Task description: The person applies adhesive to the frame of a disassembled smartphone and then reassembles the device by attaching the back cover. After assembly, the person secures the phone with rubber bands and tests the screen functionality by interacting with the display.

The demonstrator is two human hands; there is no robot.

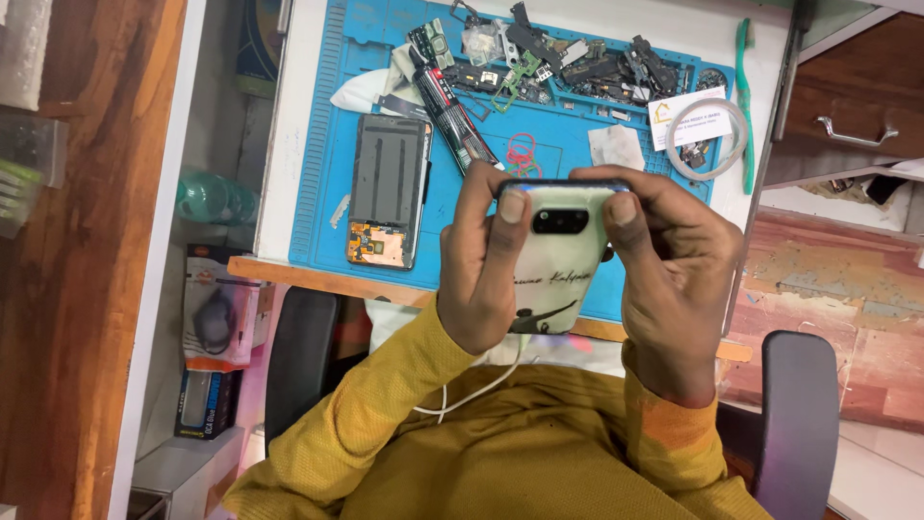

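Gripping phone (556, 260), both hands (486, 270) (674, 279); parts-filled mat tray (577, 67) beyond.

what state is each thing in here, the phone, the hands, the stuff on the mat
phone: held up, back cover facing the camera
left hand: gripping the phone's left edge, thumb on the back
right hand: gripping the right edge, thumb on the back
opened phone: flat on the blue mat, back off, insides exposed
loose parts: scattered along the mat's far edge
tape roll: lying flat
green toothbrush: lying beside the mat
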